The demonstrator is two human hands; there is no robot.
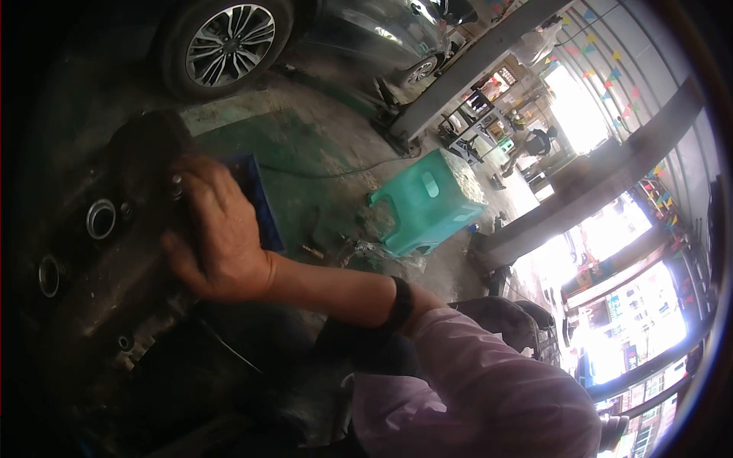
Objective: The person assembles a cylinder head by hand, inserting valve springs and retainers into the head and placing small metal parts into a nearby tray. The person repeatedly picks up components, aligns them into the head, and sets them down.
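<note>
The right hand (221, 233) is over the dark engine (88, 286), which lies under it and to its left. The thumb and the fingers (210, 179) stand apart; because of blur and shadow, I cannot tell if they grip something. A small shiny bolt (177, 187) is just beside the fingers. Left of the hand, the engine has two round holes. A blue tray (266, 210) is close on the right of the hand, and a green stool (416, 198) stands farther to the right.
</note>
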